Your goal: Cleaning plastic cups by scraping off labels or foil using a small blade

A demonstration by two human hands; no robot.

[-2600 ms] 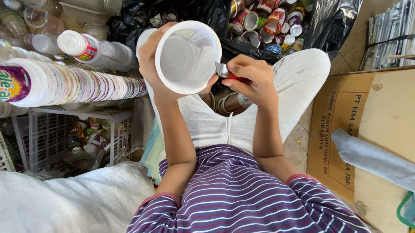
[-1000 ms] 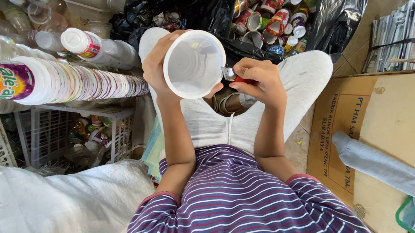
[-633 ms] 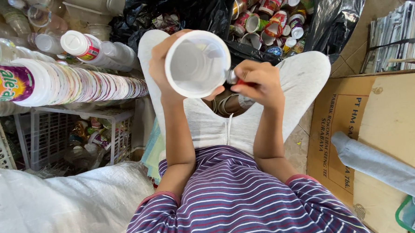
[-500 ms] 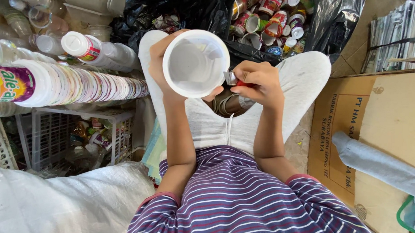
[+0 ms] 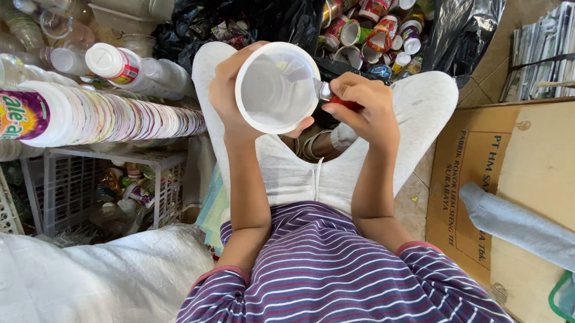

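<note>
Cutting at a white plastic cup over my lap

My left hand grips the white plastic cup by its side; my right hand clenches a red-handled blade against its rim. The blade could slip towards my left fingers if the thin wall buckles.

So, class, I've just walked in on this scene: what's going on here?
A seated person holds a white plastic cup in the left hand, its open mouth facing the camera. The right hand grips a small red-handled blade with its metal tip against the cup's rim. To the person's left lies a long nested stack of cups on a white crate. Ahead, a black bag holds more used cups, and flattened cardboard lies to the right.
</note>
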